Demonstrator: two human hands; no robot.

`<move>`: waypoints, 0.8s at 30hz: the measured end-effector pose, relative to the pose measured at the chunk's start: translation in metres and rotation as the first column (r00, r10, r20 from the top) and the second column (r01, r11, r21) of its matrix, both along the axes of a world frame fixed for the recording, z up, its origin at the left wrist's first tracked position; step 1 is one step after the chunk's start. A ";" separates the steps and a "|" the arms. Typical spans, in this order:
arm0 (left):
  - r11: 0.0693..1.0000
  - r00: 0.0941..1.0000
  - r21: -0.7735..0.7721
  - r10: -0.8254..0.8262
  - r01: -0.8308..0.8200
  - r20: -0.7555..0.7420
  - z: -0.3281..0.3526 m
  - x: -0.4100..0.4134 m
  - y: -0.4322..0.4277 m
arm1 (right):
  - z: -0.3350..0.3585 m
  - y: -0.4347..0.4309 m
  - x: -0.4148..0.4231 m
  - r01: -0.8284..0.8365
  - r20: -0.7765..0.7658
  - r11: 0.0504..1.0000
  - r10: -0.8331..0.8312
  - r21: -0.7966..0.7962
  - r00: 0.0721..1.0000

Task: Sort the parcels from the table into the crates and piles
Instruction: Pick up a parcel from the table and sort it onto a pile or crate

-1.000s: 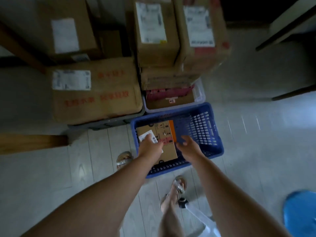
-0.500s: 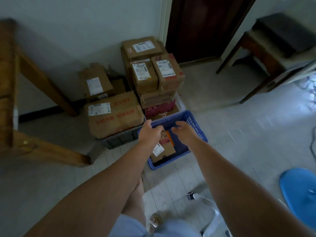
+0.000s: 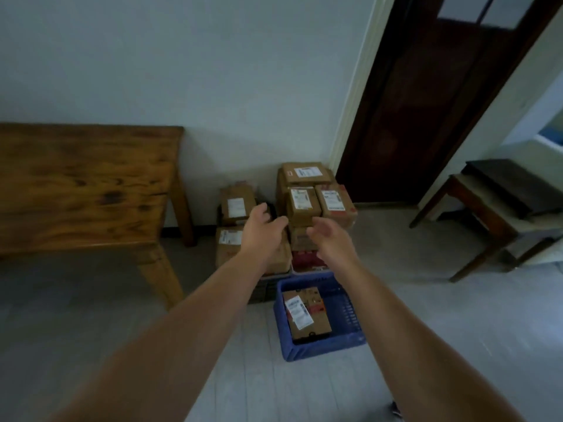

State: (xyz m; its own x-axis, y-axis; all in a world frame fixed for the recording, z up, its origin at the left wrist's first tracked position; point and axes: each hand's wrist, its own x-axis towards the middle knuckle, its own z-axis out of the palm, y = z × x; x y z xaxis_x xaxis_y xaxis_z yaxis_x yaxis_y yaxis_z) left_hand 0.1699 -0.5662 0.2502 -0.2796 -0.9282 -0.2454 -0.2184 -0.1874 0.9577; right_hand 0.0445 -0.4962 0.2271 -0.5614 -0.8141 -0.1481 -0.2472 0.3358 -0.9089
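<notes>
A small brown parcel [image 3: 306, 316] with a white label lies in the blue crate [image 3: 350, 324] on the floor. My left hand [image 3: 263, 228] and my right hand [image 3: 330, 234] are stretched out in the air well above the crate, both empty with relaxed fingers. Behind them stand piles of brown cardboard parcels: a tall pile [image 3: 316, 196] on the right and a lower pile [image 3: 236, 205] on the left, partly hidden by my hands. A red-sided box sits in a pale crate [image 3: 307, 261] just behind the blue one.
A wooden table [image 3: 79, 187] stands at the left with nothing on the part in view. A dark door [image 3: 426, 95] is behind the piles. A dark wooden bench [image 3: 499, 205] stands at the right. Pale tiled floor surrounds the crate.
The parcel was let go into the blue crate. Both hands have lifted away from it empty, and the view has risen and pulled back, bringing the table into sight.
</notes>
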 end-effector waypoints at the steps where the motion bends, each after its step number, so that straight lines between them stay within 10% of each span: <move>1: 1.000 1.000 -0.011 0.019 -0.019 -0.012 0.010 0.010 -0.004 | 0.009 -0.005 0.011 -0.017 -0.002 1.000 0.017 -0.009 1.000; 24: 0.848 0.893 -0.300 0.449 -0.438 -0.033 0.095 0.508 -0.147 | 0.115 -0.208 0.502 -0.410 -0.079 0.880 0.403 -0.240 0.912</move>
